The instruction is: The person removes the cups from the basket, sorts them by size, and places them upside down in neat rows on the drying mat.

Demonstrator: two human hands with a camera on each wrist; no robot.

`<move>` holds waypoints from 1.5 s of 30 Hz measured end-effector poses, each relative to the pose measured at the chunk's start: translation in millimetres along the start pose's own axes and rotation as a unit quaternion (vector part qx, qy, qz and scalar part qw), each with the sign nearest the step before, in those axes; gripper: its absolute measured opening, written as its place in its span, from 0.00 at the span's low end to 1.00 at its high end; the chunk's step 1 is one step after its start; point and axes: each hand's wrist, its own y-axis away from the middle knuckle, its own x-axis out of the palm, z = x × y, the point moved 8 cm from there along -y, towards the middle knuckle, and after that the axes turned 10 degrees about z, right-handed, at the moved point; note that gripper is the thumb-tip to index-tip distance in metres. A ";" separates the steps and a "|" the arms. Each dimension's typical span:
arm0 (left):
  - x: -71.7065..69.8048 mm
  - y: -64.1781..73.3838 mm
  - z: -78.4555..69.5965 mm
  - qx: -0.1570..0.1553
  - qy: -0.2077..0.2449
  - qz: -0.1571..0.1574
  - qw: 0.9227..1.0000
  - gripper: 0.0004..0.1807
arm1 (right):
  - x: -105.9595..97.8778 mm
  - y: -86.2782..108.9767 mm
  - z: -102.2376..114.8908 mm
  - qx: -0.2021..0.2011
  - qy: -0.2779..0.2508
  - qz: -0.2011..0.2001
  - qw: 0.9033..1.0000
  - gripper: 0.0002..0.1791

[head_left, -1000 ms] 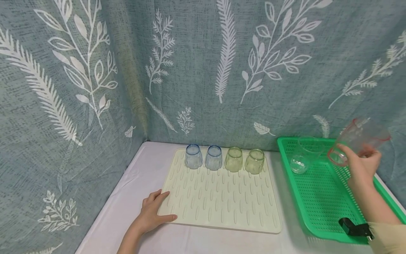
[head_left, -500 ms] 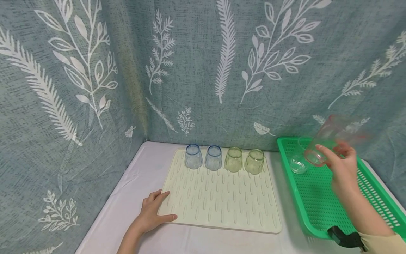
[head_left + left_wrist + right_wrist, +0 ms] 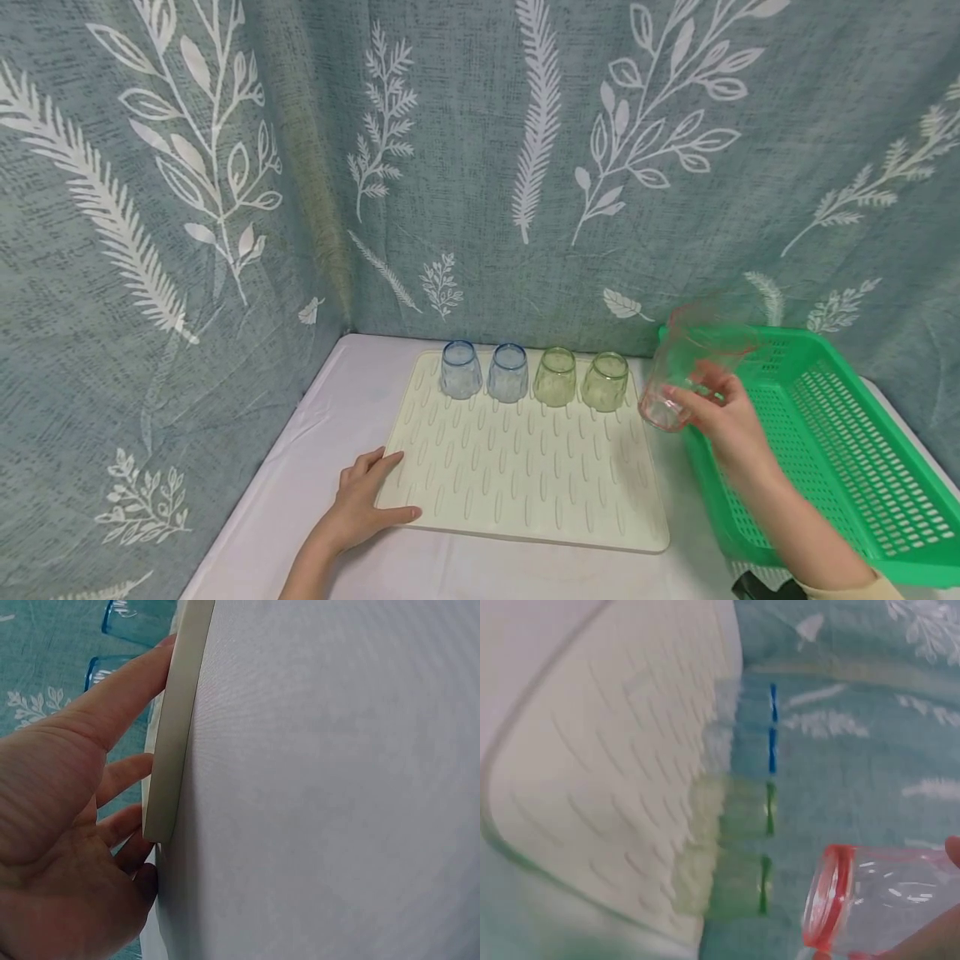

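My right hand holds a clear drinking glass with red edging above the right edge of the cream drying mat. Motion blurs the glass in the head view; in the right wrist view its red band shows. Along the mat's back edge stand two blue-edged glasses and two green-edged glasses, in a row. My left hand rests at the mat's front left corner, thumb and fingers spread along its edges. The left wrist view shows the fingertips touching the mat's side.
A green perforated basket stands to the right of the mat on a white cloth. Its back left part is covered by my right hand and the glass. A teal curtain with white leaves hangs behind and at the left.
My right hand has carried the red-edged glass leftward, from over the basket to the mat's right edge. A clear glass seen earlier in the basket no longer shows. The left hand stayed put.
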 end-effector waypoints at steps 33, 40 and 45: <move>0.4 -0.3 -0.5 -0.007 0.000 0.001 1.000 0.50 | 88.3 6.6 -72.8 -0.003 0.105 0.076 0.992 0.34; -0.1 -1.9 -8.1 -0.025 0.011 -0.007 1.000 0.48 | 96.2 7.0 -74.8 -0.025 0.108 0.099 0.989 0.38; -0.6 -3.3 -23.6 -0.010 0.028 -0.031 0.999 0.44 | 98.4 6.4 -68.2 -0.064 0.190 0.089 0.976 0.43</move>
